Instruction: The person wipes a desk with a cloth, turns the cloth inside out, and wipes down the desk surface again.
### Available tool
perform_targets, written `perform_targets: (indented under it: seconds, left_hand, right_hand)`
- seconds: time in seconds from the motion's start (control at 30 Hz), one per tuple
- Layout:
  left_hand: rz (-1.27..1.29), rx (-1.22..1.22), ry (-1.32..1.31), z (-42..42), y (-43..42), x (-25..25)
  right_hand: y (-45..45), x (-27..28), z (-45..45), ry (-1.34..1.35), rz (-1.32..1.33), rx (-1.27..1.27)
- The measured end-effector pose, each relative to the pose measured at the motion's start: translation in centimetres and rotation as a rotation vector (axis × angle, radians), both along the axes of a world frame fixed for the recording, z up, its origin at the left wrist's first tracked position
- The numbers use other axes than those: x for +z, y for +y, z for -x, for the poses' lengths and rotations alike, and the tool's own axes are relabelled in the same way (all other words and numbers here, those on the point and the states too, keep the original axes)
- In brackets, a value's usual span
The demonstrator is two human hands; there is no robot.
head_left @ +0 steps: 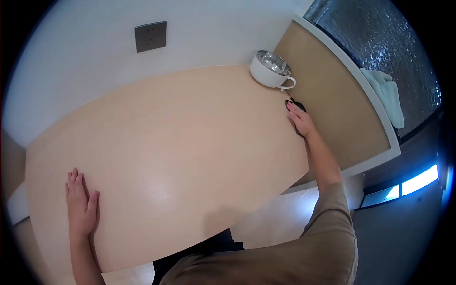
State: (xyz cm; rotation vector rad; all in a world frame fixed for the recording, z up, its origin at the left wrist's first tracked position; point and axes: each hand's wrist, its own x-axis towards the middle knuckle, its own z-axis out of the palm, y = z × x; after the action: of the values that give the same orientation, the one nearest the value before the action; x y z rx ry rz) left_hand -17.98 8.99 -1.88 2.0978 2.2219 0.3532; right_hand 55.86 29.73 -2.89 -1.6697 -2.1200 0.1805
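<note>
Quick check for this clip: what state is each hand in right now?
Left hand: open, flat on the table, holding nothing.
Right hand: fingers over a dark item; whether it grips cannot be told.

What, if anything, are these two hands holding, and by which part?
The left hand lies open, holding nothing. The right hand covers part of a dark object; whether it grips it cannot be told.

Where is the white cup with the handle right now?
In the head view, the white cup sits at the table's far right corner, just beyond the right hand.
</note>
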Motion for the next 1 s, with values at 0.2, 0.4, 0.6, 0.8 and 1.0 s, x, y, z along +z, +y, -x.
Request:
perform_targets:
  seconds: [0.2, 0.4, 0.6, 0.8, 1.0]
  left_hand:
    - [-0.025, 0.012, 0.096, -0.4, 0.1, -1.1]
    - [-0.028, 0.002, 0.057, -0.4, -0.3, -0.6]
    - [-0.111, -0.021, -0.196, 0.5, -0.4, -0.6]
    - [-0.147, -0.015, -0.373, 0.1, -0.6, -0.6]
    - [-0.13, -0.05, -0.329, -0.6, -0.9, 0.9]
  right_hand:
    - [-3.0, -0.1, 10.3, -0.086, -0.061, 0.082]
    - [-12.5, 2.6, 27.8, -0.209, -0.048, 0.561]
    - [-9.5, 1.1, 23.0, -0.177, 0.015, 0.51]
    - [0.8, 0.1, 3.8, 0.03, -0.026, 0.009]
    - [3.8, -1.0, -0.5, 0.018, -0.045, -0.059]
